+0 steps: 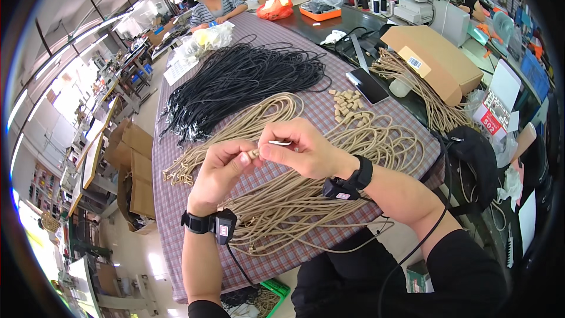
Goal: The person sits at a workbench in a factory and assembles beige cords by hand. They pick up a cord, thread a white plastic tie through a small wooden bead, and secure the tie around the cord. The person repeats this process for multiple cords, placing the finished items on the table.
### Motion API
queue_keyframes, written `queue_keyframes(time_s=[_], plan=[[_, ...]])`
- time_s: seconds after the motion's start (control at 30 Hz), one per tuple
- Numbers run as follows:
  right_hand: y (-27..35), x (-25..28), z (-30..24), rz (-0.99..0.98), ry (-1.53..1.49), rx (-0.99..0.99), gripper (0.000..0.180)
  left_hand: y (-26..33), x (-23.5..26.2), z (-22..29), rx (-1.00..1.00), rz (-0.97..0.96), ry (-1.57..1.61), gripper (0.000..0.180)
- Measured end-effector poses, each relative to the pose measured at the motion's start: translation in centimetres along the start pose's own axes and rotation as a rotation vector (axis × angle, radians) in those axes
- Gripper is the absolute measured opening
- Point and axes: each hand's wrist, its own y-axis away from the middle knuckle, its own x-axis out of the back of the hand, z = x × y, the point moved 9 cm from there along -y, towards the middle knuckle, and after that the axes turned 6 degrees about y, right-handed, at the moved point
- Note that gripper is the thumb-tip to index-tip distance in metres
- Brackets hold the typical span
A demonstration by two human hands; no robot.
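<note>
My left hand point(216, 172) and my right hand point(311, 150) meet over the table, fingertips pinched together. Between them is a small tan cord end piece point(254, 153), mostly covered by the fingers. A thin whitish object point(280, 142) shows within the curl of my right hand; its kind is unclear. Under my hands, a spread of tan cords point(288, 200) covers the near table. A looped bundle of tan cords point(259, 112) with metal hooks point(178, 175) lies to the left. Several short tan cylinders point(348, 105) are piled beyond my right hand.
Black cords point(241, 76) with metal clasps fill the far left of the checked tablecloth point(168, 247). A phone point(368, 85) lies right of the cylinders, near a cardboard box point(438, 62) and more tan cords point(406, 82). Across the table sits another person point(215, 9). Black cables run from my wristbands.
</note>
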Motion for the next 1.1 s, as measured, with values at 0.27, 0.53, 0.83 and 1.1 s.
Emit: queue_keyframes(time_s=[0.27,0.53,0.83,1.1], plan=[[0.0,1.0,-0.8,0.210,0.585,0.181,0.007,-0.6,1.1,1.8,-0.053,0.147,-0.455,0.010],[0.0,0.9,-0.8,0.243,0.653,0.226,0.005,-0.4,0.1,3.1,-0.143,0.205,-0.628,0.009],[0.1,0.5,-1.0,0.203,0.775,0.292,0.010,-0.1,-1.7,5.0,-0.357,0.208,-0.985,0.006],[0.1,0.3,-1.2,0.234,0.739,0.309,0.020,-0.4,-1.6,4.3,-0.381,0.184,-0.933,0.007]])
